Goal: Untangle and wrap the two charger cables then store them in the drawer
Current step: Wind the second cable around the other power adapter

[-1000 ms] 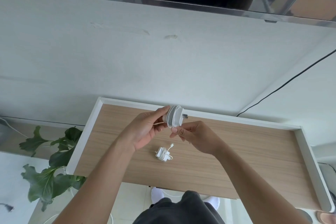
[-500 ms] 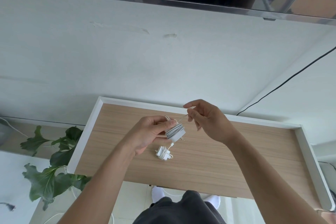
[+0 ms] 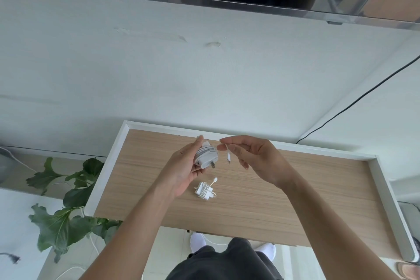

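The left hand (image 3: 185, 169) cups a white charger (image 3: 206, 157) with its cable already coiled round the body, fingers curled behind it and the thumb pressing the coils so they do not spring loose. The plug pins point down toward the drawer (image 3: 372, 161), which stands pulled out below both hands. The right hand (image 3: 256, 159) pinches the last free stretch of that cable between thumb and forefinger, narrow and light, so the small connector (image 3: 228, 158) dangles clear of the coil. Holding the end out taut like this likely keeps the final turn neat and leaves room to tuck the tip under a loop.

The second charger (image 3: 204, 190) lies on the wooden floor of the drawer, just below the left hand, its own cable wound about it and its connector sticking up (whether that end is tucked in or merely resting is hard to tell at this size). So one bundle looks stored already, and the other wants only its tail secured before it is set down beside the first.
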A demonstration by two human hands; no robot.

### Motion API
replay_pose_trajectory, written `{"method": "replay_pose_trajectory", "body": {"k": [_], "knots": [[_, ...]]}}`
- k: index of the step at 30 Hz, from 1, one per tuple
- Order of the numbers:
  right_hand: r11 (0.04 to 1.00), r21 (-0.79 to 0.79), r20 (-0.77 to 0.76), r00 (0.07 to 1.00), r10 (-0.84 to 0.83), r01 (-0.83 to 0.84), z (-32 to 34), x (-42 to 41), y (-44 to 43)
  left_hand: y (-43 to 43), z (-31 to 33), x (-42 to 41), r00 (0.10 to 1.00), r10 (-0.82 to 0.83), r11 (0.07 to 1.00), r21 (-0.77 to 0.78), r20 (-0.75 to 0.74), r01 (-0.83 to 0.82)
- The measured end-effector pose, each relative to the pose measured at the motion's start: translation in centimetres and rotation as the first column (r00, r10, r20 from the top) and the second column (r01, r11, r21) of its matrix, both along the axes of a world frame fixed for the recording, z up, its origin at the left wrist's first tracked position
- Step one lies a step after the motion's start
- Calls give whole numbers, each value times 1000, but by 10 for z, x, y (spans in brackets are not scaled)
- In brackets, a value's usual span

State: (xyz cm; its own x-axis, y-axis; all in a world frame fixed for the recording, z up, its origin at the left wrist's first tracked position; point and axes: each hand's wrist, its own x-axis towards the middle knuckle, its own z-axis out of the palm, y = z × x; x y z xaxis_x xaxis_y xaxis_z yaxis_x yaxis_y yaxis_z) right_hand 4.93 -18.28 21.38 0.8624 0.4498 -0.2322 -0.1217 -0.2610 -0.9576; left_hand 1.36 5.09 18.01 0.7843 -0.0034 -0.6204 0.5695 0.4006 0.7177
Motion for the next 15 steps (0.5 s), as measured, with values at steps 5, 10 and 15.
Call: {"method": "replay_pose_trajectory", "body": {"k": [5, 10, 15], "knots": [[997, 5, -54, 995, -78, 79, -11, 1, 4, -6, -5, -5, 998, -59, 996, 62, -7, 59], [989, -56, -83, 986, -142, 138, -21, 4, 2, -9, -8, -6, 999, -43, 999, 14, -3, 43], [981, -138, -104, 983, -148, 133, -23, 6, -3, -4, -11, -2, 986, -161, 987, -5, 47, 161]]}}
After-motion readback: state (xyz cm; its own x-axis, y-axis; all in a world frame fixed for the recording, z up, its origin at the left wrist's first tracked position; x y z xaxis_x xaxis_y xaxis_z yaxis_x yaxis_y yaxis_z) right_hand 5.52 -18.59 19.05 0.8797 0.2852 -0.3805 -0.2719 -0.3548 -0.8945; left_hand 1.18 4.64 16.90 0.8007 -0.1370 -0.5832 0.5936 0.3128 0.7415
